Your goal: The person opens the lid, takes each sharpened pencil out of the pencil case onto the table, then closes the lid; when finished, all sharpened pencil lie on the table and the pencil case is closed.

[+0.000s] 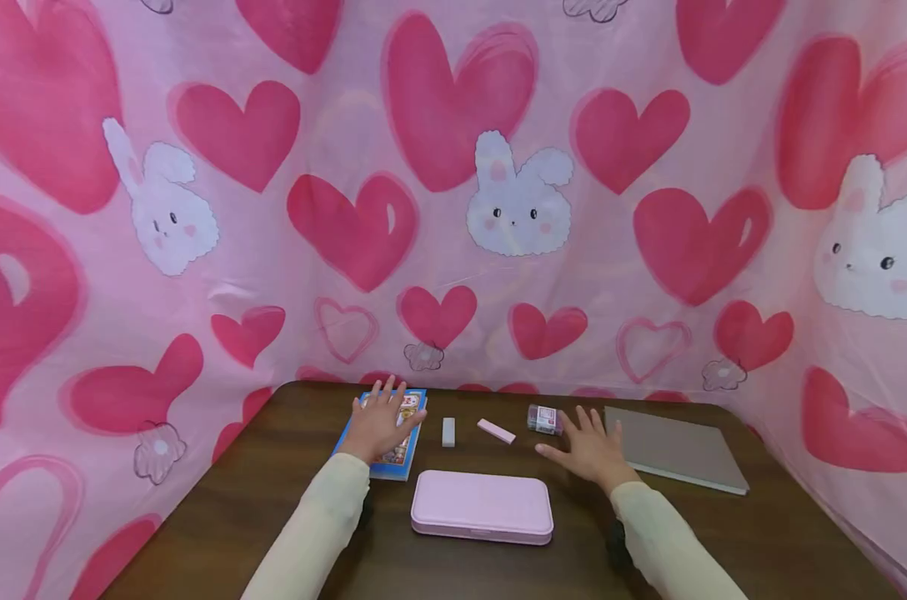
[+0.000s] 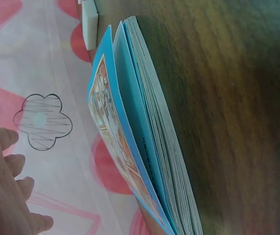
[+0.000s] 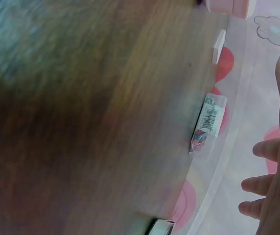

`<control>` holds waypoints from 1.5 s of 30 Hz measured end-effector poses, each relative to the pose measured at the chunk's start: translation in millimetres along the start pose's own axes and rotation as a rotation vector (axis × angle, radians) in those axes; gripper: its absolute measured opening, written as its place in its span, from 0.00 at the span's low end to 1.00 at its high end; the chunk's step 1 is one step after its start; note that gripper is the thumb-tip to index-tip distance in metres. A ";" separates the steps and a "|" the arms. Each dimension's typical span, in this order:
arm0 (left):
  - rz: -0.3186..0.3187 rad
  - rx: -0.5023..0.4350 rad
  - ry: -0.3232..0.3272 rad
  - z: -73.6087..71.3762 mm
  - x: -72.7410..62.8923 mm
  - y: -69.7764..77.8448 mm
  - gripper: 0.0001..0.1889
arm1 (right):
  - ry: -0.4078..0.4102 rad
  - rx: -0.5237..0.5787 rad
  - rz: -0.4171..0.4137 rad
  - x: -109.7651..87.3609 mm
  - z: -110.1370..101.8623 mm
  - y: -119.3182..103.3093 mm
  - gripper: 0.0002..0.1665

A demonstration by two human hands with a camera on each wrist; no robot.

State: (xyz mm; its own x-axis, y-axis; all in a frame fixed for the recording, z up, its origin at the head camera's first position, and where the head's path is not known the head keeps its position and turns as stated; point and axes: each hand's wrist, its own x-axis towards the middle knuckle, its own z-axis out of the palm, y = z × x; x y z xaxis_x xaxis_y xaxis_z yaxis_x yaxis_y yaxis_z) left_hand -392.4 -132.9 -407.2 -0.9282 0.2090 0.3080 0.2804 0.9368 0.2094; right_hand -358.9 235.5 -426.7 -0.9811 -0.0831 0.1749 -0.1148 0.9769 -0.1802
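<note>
My left hand point(image 1: 377, 425) is over a blue book point(image 1: 395, 468), fingers spread and straight. In the left wrist view the book's cover point(image 2: 113, 112) lifts a little from its pages, and the fingers are apart from it. My right hand point(image 1: 590, 448) is spread just right of a small clear plastic box point(image 1: 545, 419). A barcode label and colourful contents show on this box point(image 3: 208, 120) in the right wrist view. Neither hand holds anything. A closed pink pencil case point(image 1: 482, 506) lies between the forearms.
Between the hands lie a small white block point(image 1: 448, 432) and a thin pink bar point(image 1: 496, 430). A grey-brown notebook point(image 1: 678, 446) lies flat at the right. The brown table point(image 1: 573, 554) is bordered at the back and sides by a pink curtain point(image 1: 438, 258) with hearts and rabbits.
</note>
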 end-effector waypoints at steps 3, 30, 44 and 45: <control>-0.006 0.014 0.017 -6.7 1.9 -2.2 0.44 | 0.016 -0.002 -0.024 5.8 -6.8 -5.2 0.60; 0.467 0.134 -0.328 -1.7 -70.0 37.3 0.51 | -0.046 0.000 -0.434 -66.9 -3.0 -39.3 0.58; 0.495 0.161 -0.308 5.5 -69.9 36.1 0.45 | -0.075 -0.067 -0.525 -60.2 -4.0 -42.8 0.49; 0.496 0.157 -0.309 6.0 -69.8 36.0 0.45 | -0.076 -0.068 -0.528 -59.6 -4.3 -42.5 0.49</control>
State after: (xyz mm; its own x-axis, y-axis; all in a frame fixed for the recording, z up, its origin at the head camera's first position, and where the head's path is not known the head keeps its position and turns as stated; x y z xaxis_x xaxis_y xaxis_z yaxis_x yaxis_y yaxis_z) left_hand -319.0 -112.1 -426.8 -0.7305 0.6814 0.0451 0.6805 0.7319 -0.0368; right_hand -294.9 199.8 -425.3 -0.8016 -0.5779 0.1533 -0.5876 0.8088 -0.0236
